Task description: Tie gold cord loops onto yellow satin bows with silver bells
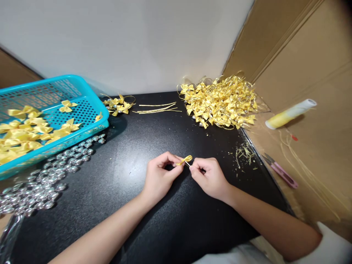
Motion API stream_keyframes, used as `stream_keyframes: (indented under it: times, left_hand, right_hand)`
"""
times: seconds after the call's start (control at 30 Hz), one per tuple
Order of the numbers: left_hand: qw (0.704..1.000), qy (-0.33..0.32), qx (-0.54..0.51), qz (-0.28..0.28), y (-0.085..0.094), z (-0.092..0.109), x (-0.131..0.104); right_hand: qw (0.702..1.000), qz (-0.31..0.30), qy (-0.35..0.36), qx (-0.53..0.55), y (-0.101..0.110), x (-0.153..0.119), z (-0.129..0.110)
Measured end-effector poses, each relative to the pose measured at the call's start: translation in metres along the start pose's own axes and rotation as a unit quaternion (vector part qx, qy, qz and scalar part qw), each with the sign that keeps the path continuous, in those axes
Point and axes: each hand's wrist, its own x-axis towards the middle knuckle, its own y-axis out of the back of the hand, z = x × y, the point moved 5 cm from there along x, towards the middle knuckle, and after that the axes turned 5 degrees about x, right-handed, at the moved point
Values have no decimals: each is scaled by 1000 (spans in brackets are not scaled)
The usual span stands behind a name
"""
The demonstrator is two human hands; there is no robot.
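Observation:
Over the black table (pixel 110 205), my left hand (pixel 162 172) pinches a small yellow ribbon bow (pixel 187 158) between thumb and fingertips. My right hand (pixel 207 174) is closed just to the right of it, thumb against forefinger, on a thin pale gold cord (pixel 188 164) that runs to the bow. The far end of that cord is hidden in the fingers. Behind the hands lie several straight gold cord pieces (pixel 156 109).
A turquoise basket (pixel 95 101) of yellow bows (pixel 24 135) stands left, beside silver beads (pixel 49 183). Finished-looking bows with cord loops form a large pile (pixel 220 101) and a small one (pixel 118 105). Thread snips (pixel 283 174), a cardboard-like tube (pixel 290 113) and cord scraps (pixel 245 152) lie right.

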Motion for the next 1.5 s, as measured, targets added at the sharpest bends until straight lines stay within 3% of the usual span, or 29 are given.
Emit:
stream_keyframes:
  times: [0.4, 0.83, 1.5]
  left_hand:
    - [1000, -3, 21, 11, 0, -3, -2]
    - [998, -54, 17, 3, -2, 5, -5]
    - [997, -52, 43, 30, 2, 4, -6]
  right_hand:
    - [994, 33, 76, -74, -6, -8, -5]
    - [997, 29, 64, -39, -5, -6, -4]
    - [998, 13, 51, -45, -4, -8, -5]
